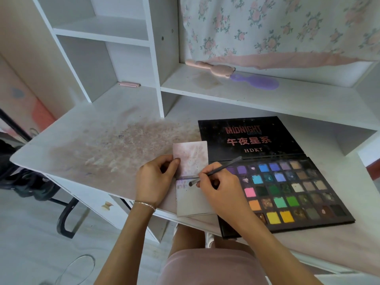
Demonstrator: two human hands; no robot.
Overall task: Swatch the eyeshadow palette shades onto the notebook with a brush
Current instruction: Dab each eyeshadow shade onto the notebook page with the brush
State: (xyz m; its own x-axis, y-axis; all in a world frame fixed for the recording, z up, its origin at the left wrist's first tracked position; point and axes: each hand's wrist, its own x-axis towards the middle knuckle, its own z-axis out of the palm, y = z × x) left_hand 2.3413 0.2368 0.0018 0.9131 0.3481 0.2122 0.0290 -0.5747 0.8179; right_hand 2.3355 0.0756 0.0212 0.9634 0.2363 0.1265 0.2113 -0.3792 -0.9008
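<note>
At the near edge of the desk [86, 128], at about six o'clock, lay the open notebook [192, 173], its lower page overhanging the edge, which is probably why the left hand [153, 182] pinned it, thumb pressed on the upper page and fingers curled at its left margin. The right hand's [220, 188] grip pinched the brush [213, 172] low on the handle like a pencil, likely for control, with the bristle tip touching the lower page just under the fold, beside faint purple smears. The eyeshadow palette [287, 190] lay open just beside the notebook at three o'clock, within easy reach for reloading. At twelve o'clock, a purple hairbrush [257, 82] rested on the shelf [226, 93].
</note>
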